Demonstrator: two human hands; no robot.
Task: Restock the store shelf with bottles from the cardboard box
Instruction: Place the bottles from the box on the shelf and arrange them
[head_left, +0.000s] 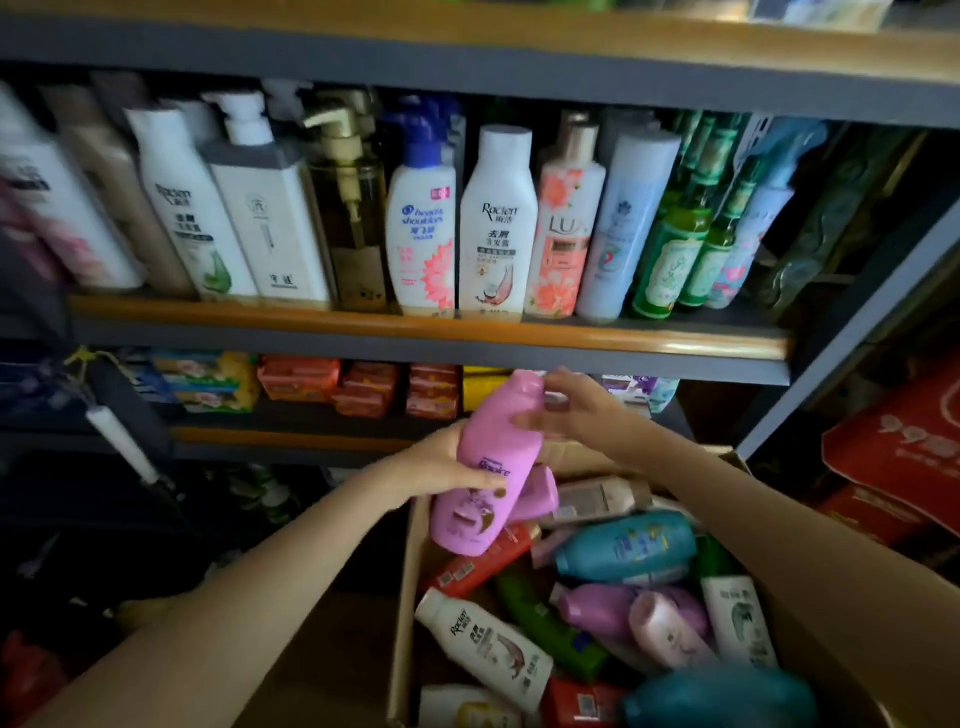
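1. Bottle (488, 457), pink and upright with its cap up, sits just above the centre of the view, over the box's (402, 597) 11 o'clock corner.
2. Left hand (441, 462) is clamped around the bottle's middle from 9 o'clock, thumb across the label.
3. Right hand (576, 410) reaches in from 3 o'clock; its fingertips (527, 420) touch the bottle's neck just under the cap, fingers loosely spread rather than closed. Blur there hides how firm the contact is.
4. Box, open cardboard, fills the view's 5 o'clock area and is full of bottles lying on their sides: a teal one (628, 545) at the 1 o'clock side of the pile, a white one (488, 649) at 7 o'clock, a purple one (597, 608) near the middle, a red one (483, 564) just below the held bottle.
5. Shelf (415, 332) with an orange front edge runs across 12 o'clock, above the hands. It carries a full row of upright bottles, among them a white one with a blue cap (423, 228) and green glass ones (680, 244) toward 2 o'clock.
6. Lower shelf, behind the held bottle, holds red packs (358, 387).
7. Red cartons (904, 447) stand at 3 o'clock, beside the shelf frame.
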